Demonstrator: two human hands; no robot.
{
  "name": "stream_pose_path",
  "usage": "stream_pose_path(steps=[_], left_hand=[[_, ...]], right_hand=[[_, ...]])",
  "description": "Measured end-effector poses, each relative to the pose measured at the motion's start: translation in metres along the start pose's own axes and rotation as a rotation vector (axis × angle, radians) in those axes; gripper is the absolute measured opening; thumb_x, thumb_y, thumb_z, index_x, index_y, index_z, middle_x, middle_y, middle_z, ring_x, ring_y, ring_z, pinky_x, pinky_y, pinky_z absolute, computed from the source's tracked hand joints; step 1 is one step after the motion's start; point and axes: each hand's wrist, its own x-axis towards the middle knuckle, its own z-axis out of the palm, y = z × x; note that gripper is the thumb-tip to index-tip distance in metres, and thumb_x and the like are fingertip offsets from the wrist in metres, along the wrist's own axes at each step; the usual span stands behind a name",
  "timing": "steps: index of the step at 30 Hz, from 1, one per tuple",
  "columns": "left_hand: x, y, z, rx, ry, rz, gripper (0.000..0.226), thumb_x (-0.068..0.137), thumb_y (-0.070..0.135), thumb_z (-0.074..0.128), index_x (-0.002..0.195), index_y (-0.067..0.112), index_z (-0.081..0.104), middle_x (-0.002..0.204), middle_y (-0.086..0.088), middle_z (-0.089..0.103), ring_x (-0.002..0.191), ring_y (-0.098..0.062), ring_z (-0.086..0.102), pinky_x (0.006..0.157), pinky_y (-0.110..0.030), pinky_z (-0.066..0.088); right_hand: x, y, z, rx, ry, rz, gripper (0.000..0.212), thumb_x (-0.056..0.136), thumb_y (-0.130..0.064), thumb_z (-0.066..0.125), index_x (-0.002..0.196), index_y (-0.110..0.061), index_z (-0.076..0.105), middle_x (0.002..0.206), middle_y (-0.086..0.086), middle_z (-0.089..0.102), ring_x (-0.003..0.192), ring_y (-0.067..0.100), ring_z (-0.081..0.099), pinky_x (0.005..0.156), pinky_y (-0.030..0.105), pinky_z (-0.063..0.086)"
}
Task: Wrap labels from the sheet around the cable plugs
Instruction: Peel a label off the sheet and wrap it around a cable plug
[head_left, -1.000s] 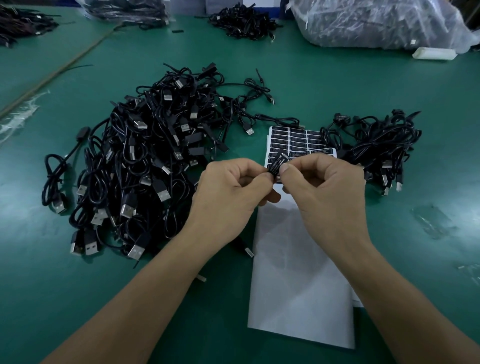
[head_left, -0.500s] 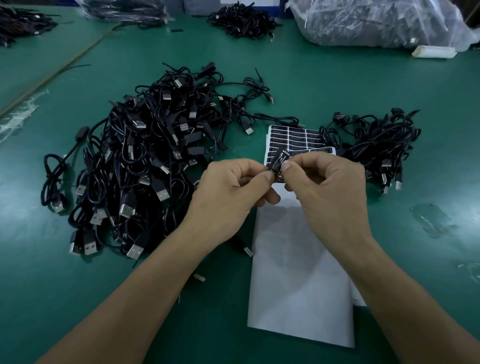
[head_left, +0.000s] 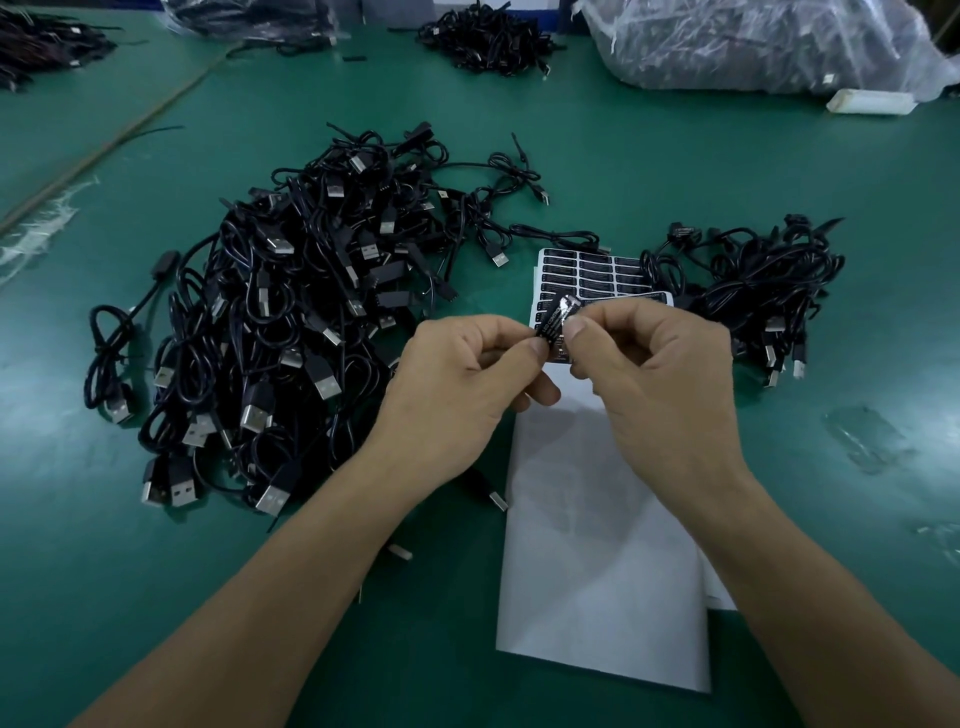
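Above the label sheet (head_left: 597, 273), both hands work one cable plug (head_left: 541, 340), which is largely hidden. Left hand (head_left: 457, 384): grip pinched on the plug. Right hand (head_left: 654, 384): grip pinches the label (head_left: 562, 310), partly curled around the plug. Most of the sheet is bare backing; few rows remain. Large cable pile (head_left: 291, 332) left of the sheet likely awaits labels — smaller pile (head_left: 753, 291) to its right is likely done.

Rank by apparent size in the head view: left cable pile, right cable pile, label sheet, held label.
Largest to smallest:
left cable pile
label sheet, though nearness to the camera flatters it
right cable pile
held label
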Motion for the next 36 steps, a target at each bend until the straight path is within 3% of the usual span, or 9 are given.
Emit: stream_pose_path(steps=[9,12,15,20,27,32,36], left_hand=[[-0.0009,0.0004,0.0007,-0.013,-0.011,0.009,0.021,0.097,0.020,0.063,0.081,0.029,0.073,0.068,0.006,0.075,0.058,-0.004,0.061,0.061,-0.015,0.049],[-0.0011,0.0008,0.0015,-0.025,-0.006,0.006,0.016,0.091,0.027,0.062,0.079,0.030,0.072,0.068,0.006,0.075,0.060,-0.005,0.062,0.063,-0.018,0.051],[-0.0013,0.0010,0.0015,-0.026,0.003,0.021,0.019,0.094,0.020,0.065,0.080,0.028,0.073,0.067,0.005,0.075,0.060,-0.005,0.063,0.063,-0.016,0.051],[-0.0013,0.0011,0.0027,-0.026,0.031,0.019,0.015,0.083,0.030,0.062,0.073,0.031,0.073,0.067,0.005,0.075,0.063,-0.010,0.067,0.068,-0.027,0.055],[-0.0006,-0.0001,0.0027,-0.023,0.045,0.015,0.015,0.083,0.032,0.063,0.076,0.029,0.076,0.068,0.004,0.075,0.071,-0.019,0.073,0.075,-0.038,0.060],[-0.0020,0.0020,0.0006,-0.041,0.030,0.059,0.021,0.092,0.015,0.066,0.076,0.026,0.075,0.065,0.002,0.074,0.061,-0.006,0.066,0.062,-0.016,0.051],[-0.0017,0.0029,0.0012,-0.029,0.031,0.056,0.019,0.090,0.020,0.066,0.075,0.027,0.075,0.065,0.002,0.074,0.062,-0.010,0.067,0.063,-0.021,0.054]], right_hand=[[0.0002,0.0014,-0.0012,-0.001,-0.017,0.001,0.024,0.091,-0.012,0.067,0.073,-0.028,0.070,0.063,-0.018,0.068,0.057,-0.001,0.060,0.056,0.009,0.043],[0.0001,0.0017,-0.0010,-0.005,-0.006,0.000,0.025,0.090,-0.012,0.067,0.072,-0.029,0.069,0.063,-0.016,0.068,0.057,0.001,0.060,0.055,0.010,0.044],[0.0000,0.0015,-0.0003,-0.002,0.006,-0.008,0.025,0.089,-0.012,0.068,0.072,-0.031,0.069,0.065,-0.015,0.070,0.059,0.002,0.063,0.057,0.011,0.046],[-0.0016,0.0014,0.0004,-0.015,0.030,-0.023,0.021,0.086,-0.017,0.070,0.072,-0.032,0.070,0.067,-0.014,0.071,0.057,0.002,0.063,0.056,0.011,0.047],[-0.0038,-0.0009,0.0000,-0.030,0.065,-0.029,0.013,0.084,-0.021,0.078,0.073,-0.027,0.072,0.069,-0.014,0.072,0.061,0.007,0.067,0.056,0.011,0.048],[-0.0022,-0.0008,-0.0017,-0.041,0.125,0.003,0.019,0.077,-0.032,0.086,0.074,-0.028,0.067,0.071,-0.014,0.071,0.061,0.003,0.065,0.056,0.010,0.047],[-0.0014,0.0024,-0.0020,0.013,0.093,0.032,0.026,0.077,-0.030,0.086,0.093,-0.032,0.066,0.075,-0.014,0.071,0.066,0.004,0.067,0.062,0.014,0.050]])
